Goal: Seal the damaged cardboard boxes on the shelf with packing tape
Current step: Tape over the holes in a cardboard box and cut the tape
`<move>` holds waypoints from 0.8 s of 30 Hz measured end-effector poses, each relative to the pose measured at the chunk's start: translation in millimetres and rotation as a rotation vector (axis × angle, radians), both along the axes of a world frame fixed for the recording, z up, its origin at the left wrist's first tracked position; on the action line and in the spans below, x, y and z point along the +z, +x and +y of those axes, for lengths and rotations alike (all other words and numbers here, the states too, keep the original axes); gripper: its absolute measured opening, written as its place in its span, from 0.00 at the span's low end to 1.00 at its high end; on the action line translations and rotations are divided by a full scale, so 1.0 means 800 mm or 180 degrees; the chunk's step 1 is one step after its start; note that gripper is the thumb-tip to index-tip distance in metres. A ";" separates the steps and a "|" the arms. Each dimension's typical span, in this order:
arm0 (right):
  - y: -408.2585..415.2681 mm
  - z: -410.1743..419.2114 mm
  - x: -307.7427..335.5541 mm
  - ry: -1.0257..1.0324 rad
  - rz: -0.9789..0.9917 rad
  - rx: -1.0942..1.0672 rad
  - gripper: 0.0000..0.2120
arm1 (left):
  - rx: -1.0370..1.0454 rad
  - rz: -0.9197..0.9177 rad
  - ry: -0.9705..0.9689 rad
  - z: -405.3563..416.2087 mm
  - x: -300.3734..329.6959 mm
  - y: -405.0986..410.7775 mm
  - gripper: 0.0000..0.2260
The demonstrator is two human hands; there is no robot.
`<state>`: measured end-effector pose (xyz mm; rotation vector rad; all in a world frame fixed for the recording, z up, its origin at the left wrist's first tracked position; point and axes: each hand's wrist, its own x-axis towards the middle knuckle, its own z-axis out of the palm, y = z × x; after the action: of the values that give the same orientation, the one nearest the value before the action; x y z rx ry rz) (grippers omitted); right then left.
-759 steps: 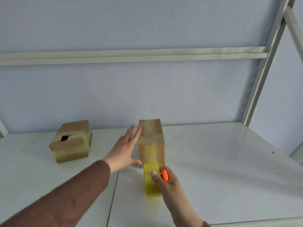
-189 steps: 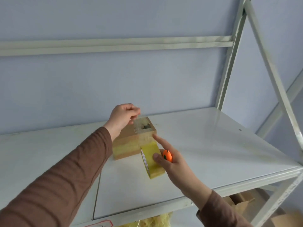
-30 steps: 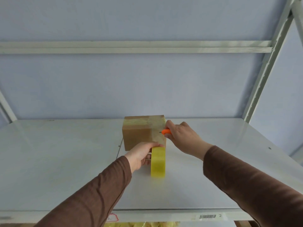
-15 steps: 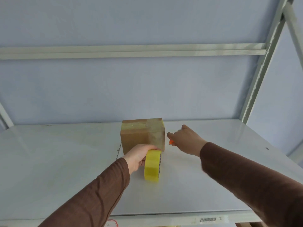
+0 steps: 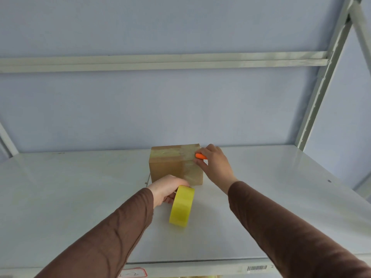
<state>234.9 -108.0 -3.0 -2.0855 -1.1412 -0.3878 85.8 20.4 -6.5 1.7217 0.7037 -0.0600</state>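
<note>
**Tape roll in my left grip, cutter at the box corner in my right**

The cardboard box (image 5: 172, 167) sits on the white shelf (image 5: 70, 187), toward the back, near the pale blue wall (image 5: 180, 109); its top and its right front part carry glossy bands of clear tape, while the left part of the front face is bare brown card.

My left hand (image 5: 165, 188) is just in front of the box, fingers curled round the yellow tape roll (image 5: 181, 205); the roll stands on its edge on the shelf, close to the lower front of the box; whether a strip runs from it to the box I cannot tell.

My right hand (image 5: 213, 163) is at the box's upper right front corner; its grip is narrow, fingers pinched on a small orange cutter (image 5: 200, 156), whose tip points left and meets the taped edge; my fingertips touch the right side of the front face.

Both my sleeves are brown and reach in from the bottom of the view.

A grey metal crossbar (image 5: 160, 61) runs across the wall above; a slanted metal upright (image 5: 319, 83) rises at the right; a barcode sticker (image 5: 257, 268) sits on the shelf's front lip, and a red-bordered label (image 5: 133, 273) lies further left on that lip.
</note>
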 end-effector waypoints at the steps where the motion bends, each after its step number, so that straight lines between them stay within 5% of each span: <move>1: 0.000 0.000 -0.004 -0.0036 -0.0100 0.0008 0.10 | 0.0024 0.0002 0.0003 0.003 0.000 -0.005 0.09; 7: -0.005 -0.006 -0.024 -0.0164 -0.0245 -0.0023 0.19 | 0.0226 -0.0146 -0.0213 0.007 -0.005 -0.026 0.07; 11: -0.018 0.006 -0.020 0.0249 0.0212 -0.0384 0.22 | 0.0260 -0.0215 -0.0236 0.005 -0.004 -0.032 0.08; 18: -0.038 0.006 -0.023 -0.0307 -0.0421 -0.0753 0.28 | 0.0143 -0.0419 0.0045 0.005 0.002 -0.046 0.07; 24: -0.058 -0.014 -0.029 0.0726 -0.0193 -0.0300 0.09 | -0.0081 -0.0730 0.0109 0.009 0.003 -0.055 0.06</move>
<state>188.3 -119.5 -25.9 -1.9424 -0.9857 -0.6015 41.8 28.0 -4.1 1.7368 0.5158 0.1307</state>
